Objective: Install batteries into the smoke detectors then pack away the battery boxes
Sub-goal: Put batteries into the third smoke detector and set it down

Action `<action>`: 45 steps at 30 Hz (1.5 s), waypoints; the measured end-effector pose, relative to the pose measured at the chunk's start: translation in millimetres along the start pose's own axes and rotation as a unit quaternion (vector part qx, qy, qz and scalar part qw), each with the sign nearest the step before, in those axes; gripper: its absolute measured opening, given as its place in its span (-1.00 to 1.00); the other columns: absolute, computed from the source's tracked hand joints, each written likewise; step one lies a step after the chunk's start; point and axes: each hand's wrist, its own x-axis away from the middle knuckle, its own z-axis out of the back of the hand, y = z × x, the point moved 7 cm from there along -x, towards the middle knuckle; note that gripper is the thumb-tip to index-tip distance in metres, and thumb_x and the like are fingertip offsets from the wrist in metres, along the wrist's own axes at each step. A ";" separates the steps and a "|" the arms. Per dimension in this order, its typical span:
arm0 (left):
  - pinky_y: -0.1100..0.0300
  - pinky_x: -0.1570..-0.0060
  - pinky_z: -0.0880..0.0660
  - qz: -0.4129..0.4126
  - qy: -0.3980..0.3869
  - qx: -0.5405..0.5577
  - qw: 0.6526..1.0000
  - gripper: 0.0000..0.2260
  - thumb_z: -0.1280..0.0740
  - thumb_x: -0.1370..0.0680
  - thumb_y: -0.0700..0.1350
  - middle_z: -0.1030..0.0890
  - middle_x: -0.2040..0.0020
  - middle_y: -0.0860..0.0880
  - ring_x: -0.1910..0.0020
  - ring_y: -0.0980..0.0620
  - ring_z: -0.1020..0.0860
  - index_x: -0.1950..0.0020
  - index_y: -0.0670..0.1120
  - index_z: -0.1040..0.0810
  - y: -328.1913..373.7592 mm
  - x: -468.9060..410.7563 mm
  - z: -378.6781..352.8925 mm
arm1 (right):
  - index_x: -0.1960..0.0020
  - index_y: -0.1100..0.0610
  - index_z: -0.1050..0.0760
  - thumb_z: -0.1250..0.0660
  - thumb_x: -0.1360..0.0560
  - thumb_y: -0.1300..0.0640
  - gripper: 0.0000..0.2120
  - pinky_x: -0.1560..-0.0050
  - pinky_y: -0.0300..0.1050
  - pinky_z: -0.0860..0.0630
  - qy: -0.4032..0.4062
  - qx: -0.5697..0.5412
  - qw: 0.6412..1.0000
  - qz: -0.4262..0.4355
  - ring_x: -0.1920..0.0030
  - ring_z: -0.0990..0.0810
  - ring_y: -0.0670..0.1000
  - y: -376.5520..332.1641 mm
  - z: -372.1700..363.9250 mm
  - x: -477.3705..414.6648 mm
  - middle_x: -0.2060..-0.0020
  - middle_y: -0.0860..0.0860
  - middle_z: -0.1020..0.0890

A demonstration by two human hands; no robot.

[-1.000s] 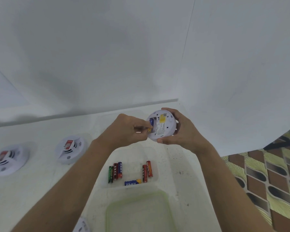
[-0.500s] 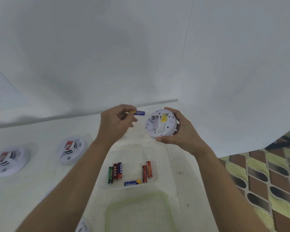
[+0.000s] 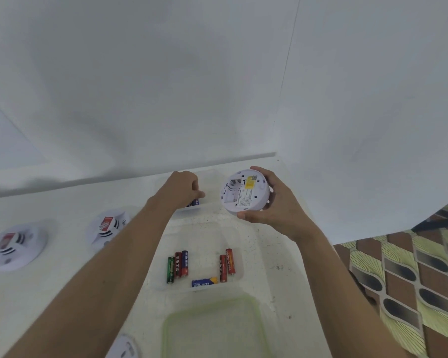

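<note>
Moves the blue battery [image 3: 195, 202], pinched in the left hand [image 3: 183, 188], off the smoke detector [image 3: 243, 193] into the centre-frame battery box [image 3: 210, 180], gripping the empty-bayed detector in the right hand [image 3: 278, 209], likely swapping cells.

Two boxes sit mid-table [image 3: 36, 280], the far box [image 3: 207, 206] behind the near box [image 3: 239, 267], with a lid [image 3: 212, 326] in front of both. In the near box, three batteries [image 3: 177, 266] lie along its left side, a pair [image 3: 226, 264] along its right, and one cell [image 3: 204, 282] across the front. The left hand [image 3: 184, 188] is in the far box, fingers curled on a battery [image 3: 195, 202]. The right hand [image 3: 277, 205] holds the raised detector [image 3: 243, 192] just right of that box. The left detector [image 3: 109, 226] and the far-left detector [image 3: 16, 244] rest well left of the boxes. The near detector [image 3: 124, 347] lies left of the lid.
</note>
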 end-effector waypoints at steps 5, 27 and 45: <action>0.27 0.35 -0.42 0.000 -0.004 -0.012 1.000 -0.77 -0.59 -0.39 -0.02 -0.56 0.34 0.04 0.33 0.07 -0.52 0.20 -0.15 -0.64 2.4 -3.3 -1.3 | -0.42 -0.07 -0.38 -0.66 -0.27 0.31 -0.16 0.00 -0.30 -0.56 0.012 -0.003 1.000 0.005 -0.25 -0.56 -0.13 -0.2 -0.3 1.7 -0.27 -0.16 -0.56; 0.23 0.13 -0.53 -0.131 -0.103 0.030 0.986 -0.69 -0.39 -0.56 0.09 -0.63 0.13 0.08 0.20 0.15 -0.58 -0.23 -0.02 -0.54 45.7 134.2 -29.9 | -0.42 0.00 -0.38 -0.63 -0.27 0.37 -0.17 -0.06 -0.20 -0.62 0.116 -0.056 0.992 0.007 -0.22 -0.58 -0.21 6.7 -12.2 62.6 -0.20 -0.26 -0.60; 0.22 0.12 -0.59 -0.070 -0.118 0.096 0.986 -0.75 -0.52 -0.36 -0.18 -0.65 0.07 0.04 0.11 0.08 -0.62 -0.01 -0.04 -0.62 46.3 143.0 -44.1 | -0.43 0.07 -0.38 -0.63 -0.26 0.34 -0.18 -0.05 -0.22 -0.61 0.163 -0.066 0.984 0.015 -0.26 -0.58 -0.14 1.5 -15.5 93.1 -0.27 -0.11 -0.58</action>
